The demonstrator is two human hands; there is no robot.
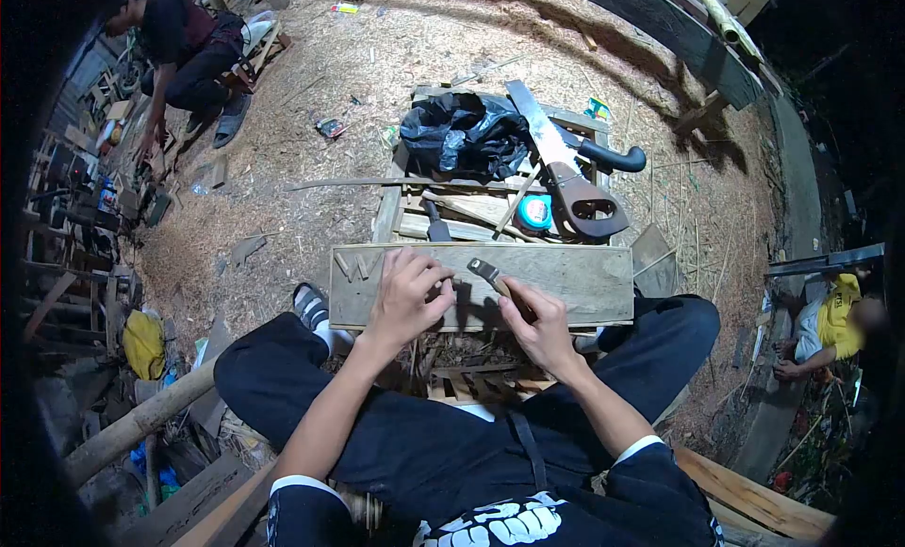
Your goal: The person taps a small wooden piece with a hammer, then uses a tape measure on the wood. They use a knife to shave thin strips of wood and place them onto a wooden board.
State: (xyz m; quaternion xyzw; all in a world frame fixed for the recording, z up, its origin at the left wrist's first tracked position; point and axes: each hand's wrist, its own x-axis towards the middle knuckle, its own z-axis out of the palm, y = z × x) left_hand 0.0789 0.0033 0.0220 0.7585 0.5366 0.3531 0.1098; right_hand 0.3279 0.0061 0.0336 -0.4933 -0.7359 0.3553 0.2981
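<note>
A hammer is gripped by its handle in my right hand, its metal head held over a wooden board in front of my lap. On the left half of that board rests my left hand, its fingers curled in a pinch; what is between them, if anything, is too small to make out. Small wooden sticks lie at the board's left end, beside my left hand. Just past the board are a dark flat-bladed tool and a blue tape measure.
A handsaw and a black plastic bag lie on a wooden frame beyond the board. Wood shavings cover the ground. One person crouches at the far left; another in a yellow shirt is at the right.
</note>
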